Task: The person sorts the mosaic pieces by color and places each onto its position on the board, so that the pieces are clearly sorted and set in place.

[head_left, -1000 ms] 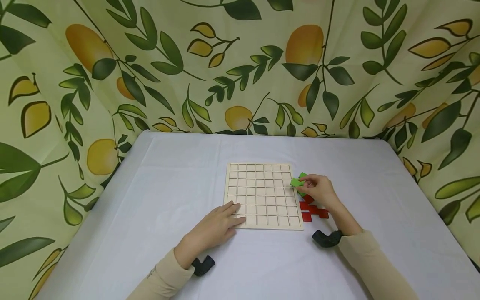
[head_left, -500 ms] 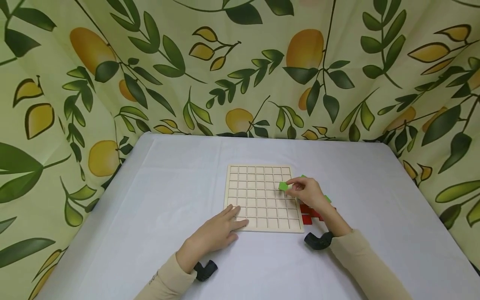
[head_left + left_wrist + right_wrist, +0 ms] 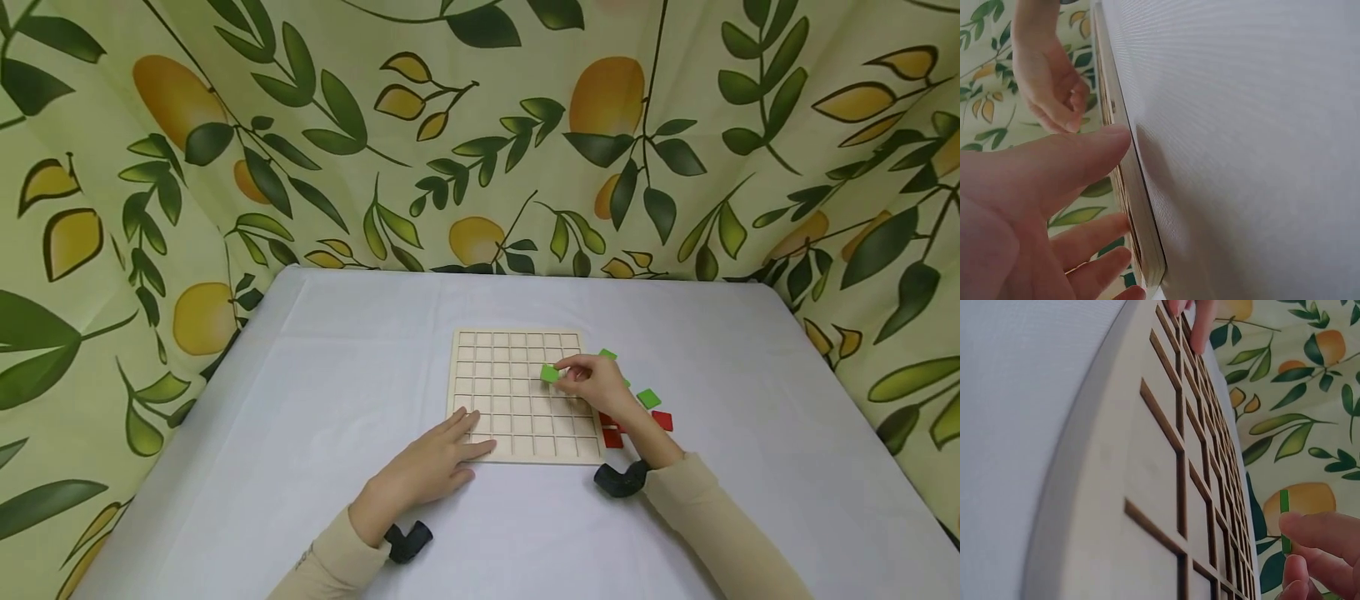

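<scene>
A pale wooden grid board (image 3: 517, 400) with square recesses lies on the white-covered table. My left hand (image 3: 431, 458) rests on its near left corner, fingers spread and fairly straight. In the left wrist view the thumb (image 3: 1094, 150) lies by the board's edge (image 3: 1141, 219). Above the board's right half, my right hand (image 3: 596, 383) pinches a green square tile (image 3: 550, 373) between thumb and fingertips. The right wrist view shows that tile (image 3: 1285, 519) edge-on, thin and upright, apart from the board's surface.
Right of the board lie loose green tiles (image 3: 648, 398) and red tiles (image 3: 662, 420), some hidden behind the right hand and forearm. Black curved devices (image 3: 621, 481) sit at both wrists. A leaf-and-fruit patterned curtain (image 3: 480, 167) surrounds the table's back and sides.
My right hand has carried the green tile leftward from the pile at the board's right edge to over the grid. The left hand has stayed on the corner.
</scene>
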Tool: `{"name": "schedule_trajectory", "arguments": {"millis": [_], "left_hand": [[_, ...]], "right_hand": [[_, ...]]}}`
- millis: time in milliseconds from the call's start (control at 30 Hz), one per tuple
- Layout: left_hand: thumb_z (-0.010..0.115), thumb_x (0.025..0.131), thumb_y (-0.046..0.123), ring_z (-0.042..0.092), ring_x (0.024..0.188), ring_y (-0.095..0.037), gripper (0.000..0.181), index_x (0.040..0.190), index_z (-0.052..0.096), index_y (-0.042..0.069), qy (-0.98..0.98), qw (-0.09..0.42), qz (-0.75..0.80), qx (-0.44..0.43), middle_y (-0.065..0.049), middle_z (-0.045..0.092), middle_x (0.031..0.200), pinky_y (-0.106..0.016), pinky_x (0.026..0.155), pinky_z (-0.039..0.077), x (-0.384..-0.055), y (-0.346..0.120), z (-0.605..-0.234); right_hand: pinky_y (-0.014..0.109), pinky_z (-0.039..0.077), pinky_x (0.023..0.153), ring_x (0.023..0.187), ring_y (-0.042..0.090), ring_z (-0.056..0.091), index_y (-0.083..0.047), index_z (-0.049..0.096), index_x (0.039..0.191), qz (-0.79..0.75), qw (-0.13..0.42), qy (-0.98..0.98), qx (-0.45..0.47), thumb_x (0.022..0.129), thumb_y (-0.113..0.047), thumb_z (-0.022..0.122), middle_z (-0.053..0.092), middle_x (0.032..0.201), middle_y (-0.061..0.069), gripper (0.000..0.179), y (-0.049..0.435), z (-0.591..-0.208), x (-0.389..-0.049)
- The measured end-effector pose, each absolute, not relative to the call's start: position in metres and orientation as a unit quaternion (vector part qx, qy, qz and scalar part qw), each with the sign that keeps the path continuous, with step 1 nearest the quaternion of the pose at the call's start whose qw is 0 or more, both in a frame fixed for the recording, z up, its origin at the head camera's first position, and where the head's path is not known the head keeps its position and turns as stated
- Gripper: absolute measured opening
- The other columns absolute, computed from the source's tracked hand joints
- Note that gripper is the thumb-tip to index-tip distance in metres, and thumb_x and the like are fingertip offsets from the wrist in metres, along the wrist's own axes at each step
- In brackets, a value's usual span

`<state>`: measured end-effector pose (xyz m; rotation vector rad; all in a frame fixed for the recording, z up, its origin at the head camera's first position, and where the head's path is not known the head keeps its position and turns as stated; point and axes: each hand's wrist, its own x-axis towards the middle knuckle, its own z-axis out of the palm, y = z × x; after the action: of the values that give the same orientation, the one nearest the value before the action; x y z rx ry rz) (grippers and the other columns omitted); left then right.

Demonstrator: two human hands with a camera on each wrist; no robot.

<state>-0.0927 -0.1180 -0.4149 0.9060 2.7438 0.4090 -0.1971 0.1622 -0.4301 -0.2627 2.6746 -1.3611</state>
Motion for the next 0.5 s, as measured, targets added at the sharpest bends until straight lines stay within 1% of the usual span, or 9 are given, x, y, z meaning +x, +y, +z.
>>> {"name": "schedule_trajectory", "arguments": {"millis": [233, 400, 500], "left_hand": [[0.06, 0.095, 0.028, 0.028, 0.148, -0.037, 0.047, 0.14, 0.052, 0.023, 0.932, 0.122, 0.129, 0.316, -0.017, 0.033, 0.157, -0.047, 0.12, 0.033, -0.094, -0.118, -0.413], [0.059, 0.094, 0.035, 0.028, 0.148, -0.038, 0.048, 0.14, 0.051, 0.025, 0.93, 0.123, 0.12, 0.326, -0.017, 0.032, 0.158, -0.047, 0.12, 0.032, -0.096, -0.117, -0.414], [0.057, 0.095, 0.037, 0.027, 0.148, -0.038, 0.048, 0.141, 0.051, 0.024, 0.93, 0.125, 0.123, 0.324, -0.016, 0.031, 0.158, -0.048, 0.121, 0.031, -0.097, -0.116, -0.414]], "right_hand": [[0.016, 0.038, 0.051, 0.062, 0.01, 0.046, 0.003, 0.071, 0.104, -0.453, 0.074, 0.882, -0.104, 0.08, -0.007, 0.075, 0.059, 0.072, 0.004, 0.026, 0.151, -0.43, -0.197], [0.015, 0.039, 0.051, 0.06, 0.007, 0.046, 0.004, 0.071, 0.103, -0.453, 0.073, 0.879, -0.125, 0.08, -0.007, 0.075, 0.061, 0.072, 0.007, 0.026, 0.144, -0.431, -0.198], [0.015, 0.039, 0.05, 0.06, 0.007, 0.047, 0.003, 0.071, 0.102, -0.452, 0.073, 0.879, -0.136, 0.08, -0.008, 0.076, 0.062, 0.072, 0.01, 0.025, 0.14, -0.433, -0.199]]}}
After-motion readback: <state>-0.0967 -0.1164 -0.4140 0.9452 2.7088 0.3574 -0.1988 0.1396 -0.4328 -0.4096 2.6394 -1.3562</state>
